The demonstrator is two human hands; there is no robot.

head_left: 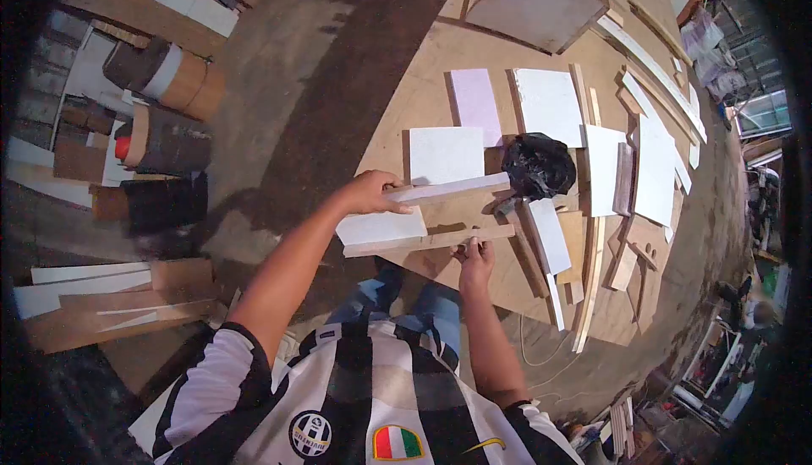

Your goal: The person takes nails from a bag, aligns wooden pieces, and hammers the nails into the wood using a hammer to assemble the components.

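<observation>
My left hand [370,194] is closed around the left end of a narrow pale board [452,188], fingers on its far side and thumb on the near side. Below it, my right hand [476,264] pinches a thin wooden strip [431,241] near its right end. Between the two pieces lies a white panel [385,227] at the table's near edge; whether it is joined to the strip I cannot tell. Right of my hands, what looks like a hammer [526,245] rests on the wooden tabletop [406,275]. Just beyond the pale board is a white rectangular panel [446,155].
A crumpled black plastic bag [539,166] sits mid-table. A lilac panel [476,101], a white panel [548,106] and several long strips [592,270] spread to the right. A large curved box [537,4] stands at the far end. Board offcuts [118,296] cover the floor at left.
</observation>
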